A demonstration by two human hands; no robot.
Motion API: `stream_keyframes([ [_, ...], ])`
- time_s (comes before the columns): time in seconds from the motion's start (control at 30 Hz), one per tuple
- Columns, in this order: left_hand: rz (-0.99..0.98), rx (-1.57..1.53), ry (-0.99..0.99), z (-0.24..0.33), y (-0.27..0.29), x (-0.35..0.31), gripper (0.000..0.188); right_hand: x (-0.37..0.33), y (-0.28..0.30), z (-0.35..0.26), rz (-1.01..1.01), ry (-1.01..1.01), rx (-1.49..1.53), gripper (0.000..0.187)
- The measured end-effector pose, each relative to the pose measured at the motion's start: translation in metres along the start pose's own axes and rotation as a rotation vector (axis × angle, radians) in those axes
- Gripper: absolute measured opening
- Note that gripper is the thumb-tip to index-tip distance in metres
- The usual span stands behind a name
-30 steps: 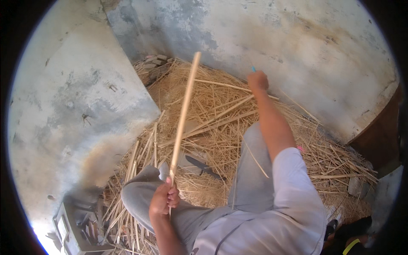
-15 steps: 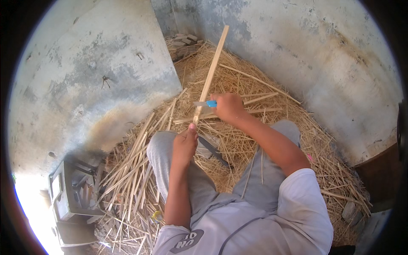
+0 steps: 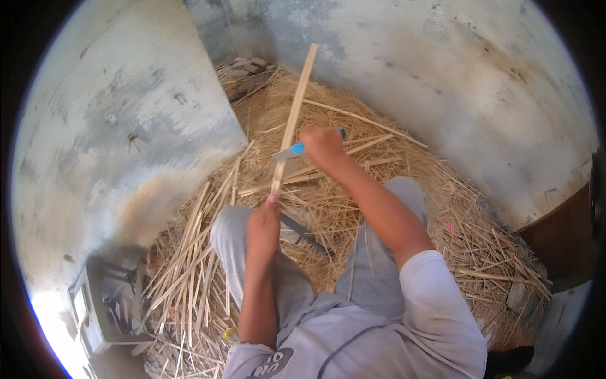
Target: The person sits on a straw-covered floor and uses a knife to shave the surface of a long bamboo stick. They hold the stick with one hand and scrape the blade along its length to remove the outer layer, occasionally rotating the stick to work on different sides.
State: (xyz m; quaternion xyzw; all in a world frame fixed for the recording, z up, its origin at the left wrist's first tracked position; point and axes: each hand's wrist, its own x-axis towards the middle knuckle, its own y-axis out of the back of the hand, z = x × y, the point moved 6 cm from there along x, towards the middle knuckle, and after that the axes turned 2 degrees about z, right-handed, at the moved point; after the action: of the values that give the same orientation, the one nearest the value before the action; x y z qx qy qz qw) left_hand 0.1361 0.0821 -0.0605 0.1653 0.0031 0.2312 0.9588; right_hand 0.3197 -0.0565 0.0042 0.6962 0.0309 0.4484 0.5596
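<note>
A long pale strip of split bamboo or wood (image 3: 297, 104) slants up and away from me, its near end gripped by my left hand (image 3: 263, 225) with the thumb on top. My right hand (image 3: 324, 149) is closed round the blue handle of a knife (image 3: 289, 151). The short blade lies across the strip, a little beyond my left thumb. Most of the handle is hidden in my fist; a bit of blue shows behind it. Below, a dark flat bar (image 3: 307, 232) lies between my knees.
Straw-like shavings (image 3: 353, 243) cover the floor around my legs. Many cut strips (image 3: 189, 271) are piled at the left, by a grey box-like case (image 3: 101, 316). Plaster walls (image 3: 404, 82) close in behind, and a wall edge (image 3: 221, 88) juts in at the left. A stone (image 3: 519, 297) sits at the right.
The view has shifted slightly. The knife has come down the strip toward my left hand and now tilts, its handle end raised. Both hands keep their hold.
</note>
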Motion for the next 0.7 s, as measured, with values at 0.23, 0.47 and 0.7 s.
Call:
stream_keyframes([
  [0.23,0.046,0.185,-0.059,0.02,0.015,-0.025,0.054,0.011,0.006,0.021,0.225,-0.145,0.072,0.012],
  [0.47,0.06,0.304,-0.121,0.046,0.025,-0.075,0.048,0.026,0.013,0.076,0.205,-0.501,0.203,0.004],
  [0.7,-0.247,0.426,-0.408,-0.033,0.021,-0.187,0.037,-0.018,0.031,0.199,0.343,-1.205,0.429,0.017],
])
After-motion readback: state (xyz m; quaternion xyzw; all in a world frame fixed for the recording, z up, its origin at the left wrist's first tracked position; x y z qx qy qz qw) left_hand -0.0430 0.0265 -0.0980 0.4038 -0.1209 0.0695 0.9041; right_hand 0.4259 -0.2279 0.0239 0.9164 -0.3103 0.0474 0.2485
